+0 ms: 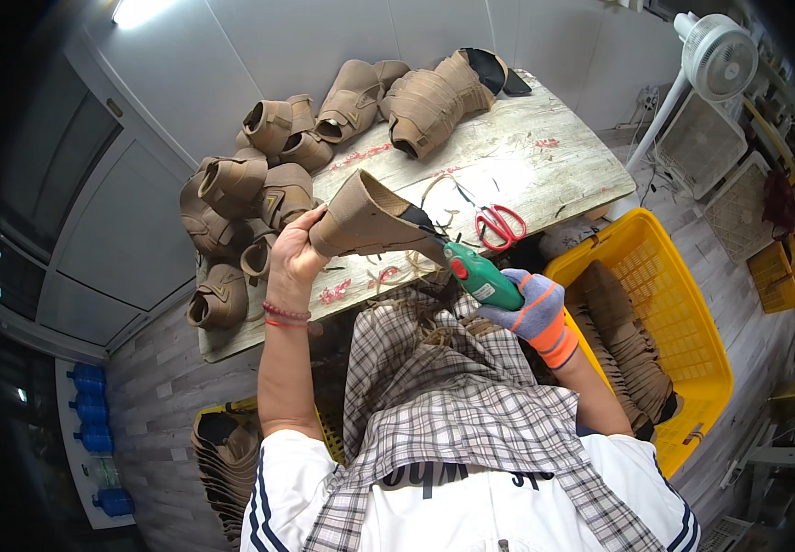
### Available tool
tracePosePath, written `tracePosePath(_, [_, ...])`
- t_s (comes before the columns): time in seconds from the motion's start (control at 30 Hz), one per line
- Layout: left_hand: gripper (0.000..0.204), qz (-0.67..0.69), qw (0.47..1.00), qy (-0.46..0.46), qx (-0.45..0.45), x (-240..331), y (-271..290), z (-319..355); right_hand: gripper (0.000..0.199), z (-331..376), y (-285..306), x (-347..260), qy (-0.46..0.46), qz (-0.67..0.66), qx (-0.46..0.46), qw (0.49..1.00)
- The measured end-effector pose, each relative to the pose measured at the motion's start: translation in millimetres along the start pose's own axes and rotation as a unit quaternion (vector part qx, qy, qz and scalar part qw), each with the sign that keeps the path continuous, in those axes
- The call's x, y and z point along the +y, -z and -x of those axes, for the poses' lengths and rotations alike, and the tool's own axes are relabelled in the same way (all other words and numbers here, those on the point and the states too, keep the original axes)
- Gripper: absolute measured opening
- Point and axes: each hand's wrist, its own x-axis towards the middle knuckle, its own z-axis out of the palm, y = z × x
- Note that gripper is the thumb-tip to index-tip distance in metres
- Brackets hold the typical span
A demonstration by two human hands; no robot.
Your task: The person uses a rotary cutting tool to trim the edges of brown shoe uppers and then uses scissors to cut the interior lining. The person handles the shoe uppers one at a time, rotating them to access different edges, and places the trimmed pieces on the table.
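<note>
My left hand (298, 250), bare with red bracelets at the wrist, grips a brown fabric shoe upper (370, 221) by its end and holds it tilted above the table. In a grey and orange glove, my right hand (533, 311) is wrapped round a green handheld electric cutter (482, 279) with a red button. The cutter's nose meets the right end of the upper; its blade is too small to make out. Red-handled scissors (500, 227) lie on the table just beyond the cutter, with strips of brown trimming around them.
The worn wooden table (563, 175) bears several brown uppers (273, 189) at its left and a bundled stack (429, 101) at the back. A yellow crate (692, 322) with stacked uppers stands right; more uppers (227, 460) sit lower left. A white fan (721, 57) stands behind.
</note>
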Motion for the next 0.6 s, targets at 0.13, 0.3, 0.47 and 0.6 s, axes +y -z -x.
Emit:
tracePosePath(0.13, [0.026,-0.021,1.0,-0.008,0.006,0.1,-3.4,-0.2,0.061,-3.3,0.0,-2.6,0.012,-0.009,0.003,1.0])
tracePosePath(0.3, [0.024,-0.054,0.998,-0.016,0.009,2.6,-5.1,0.7,0.059,-10.2,0.4,-8.9,0.016,-0.043,-0.015,0.999])
tracePosePath(0.47, [0.021,-0.108,0.991,-0.046,0.06,-6.2,-10.1,2.9,0.053,-18.6,-0.6,-19.3,-0.008,-0.07,-0.043,0.997])
tracePosePath(0.6, [0.02,-0.164,0.977,-0.135,0.027,-24.7,-22.6,2.0,0.054,-13.6,-19.8,-15.7,-0.058,-0.166,0.001,0.984])
